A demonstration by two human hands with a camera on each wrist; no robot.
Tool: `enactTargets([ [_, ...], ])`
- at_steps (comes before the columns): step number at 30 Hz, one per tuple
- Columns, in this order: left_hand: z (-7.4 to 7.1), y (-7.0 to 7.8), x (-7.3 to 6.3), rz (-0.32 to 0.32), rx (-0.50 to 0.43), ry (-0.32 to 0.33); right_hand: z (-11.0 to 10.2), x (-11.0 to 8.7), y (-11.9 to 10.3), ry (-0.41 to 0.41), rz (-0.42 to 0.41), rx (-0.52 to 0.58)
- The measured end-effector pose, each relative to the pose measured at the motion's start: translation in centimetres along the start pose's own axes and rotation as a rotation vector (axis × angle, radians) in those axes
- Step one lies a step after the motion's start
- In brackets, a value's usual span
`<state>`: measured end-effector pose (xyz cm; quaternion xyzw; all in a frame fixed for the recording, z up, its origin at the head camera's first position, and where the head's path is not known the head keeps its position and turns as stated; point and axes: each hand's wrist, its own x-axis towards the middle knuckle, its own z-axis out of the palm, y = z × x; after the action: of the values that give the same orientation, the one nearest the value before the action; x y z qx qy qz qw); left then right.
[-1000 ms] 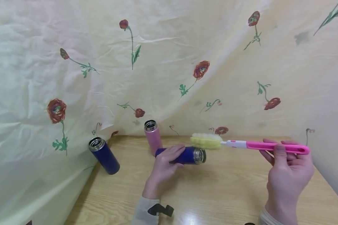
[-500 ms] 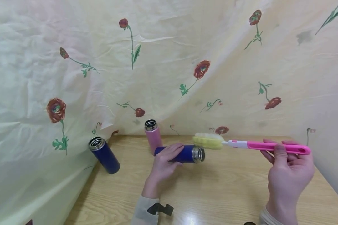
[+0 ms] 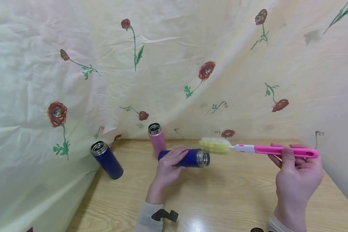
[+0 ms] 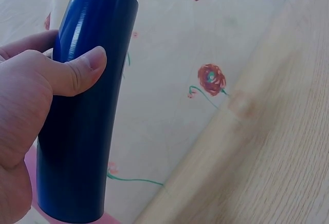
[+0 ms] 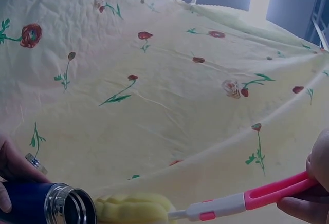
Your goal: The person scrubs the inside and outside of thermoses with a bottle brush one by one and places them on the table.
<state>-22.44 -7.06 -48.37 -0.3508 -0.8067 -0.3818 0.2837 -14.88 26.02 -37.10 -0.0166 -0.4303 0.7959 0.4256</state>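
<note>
Sponge brush (image 3: 246,148) lies level in the right hand (image 3: 298,178), fingers and thumb pinching its pink handle, its yellow head (image 3: 214,146) just beside the mouth of a sideways blue bottle (image 3: 192,158) that the left hand (image 3: 169,165) grips. A pink bottle (image 3: 157,142) and another blue bottle (image 3: 109,163) stand leftward.

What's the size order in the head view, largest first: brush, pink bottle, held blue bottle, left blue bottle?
1. Brush, clearly longest.
2. Held blue bottle and left blue bottle: too alike to rank; left hand partly covers the first.
3. Pink bottle, partly hidden.
</note>
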Motion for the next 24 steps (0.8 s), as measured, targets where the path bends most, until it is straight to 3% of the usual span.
enactTargets([
  [10, -0.29, -0.13, 0.02, 0.026, -0.005, 0.042, 0.0, 0.01, 0.1, -0.011, 0.011, -0.059],
  [18, -0.51, -0.18, -0.26, -0.106, -0.095, 0.124, 0.18, -0.26, 0.11, -0.07, 0.009, -0.146],
  [24, -0.39, -0.42, -0.31, -0.11, -0.08, 0.116, 0.35, -0.51, -0.01, -0.069, 0.006, -0.136],
])
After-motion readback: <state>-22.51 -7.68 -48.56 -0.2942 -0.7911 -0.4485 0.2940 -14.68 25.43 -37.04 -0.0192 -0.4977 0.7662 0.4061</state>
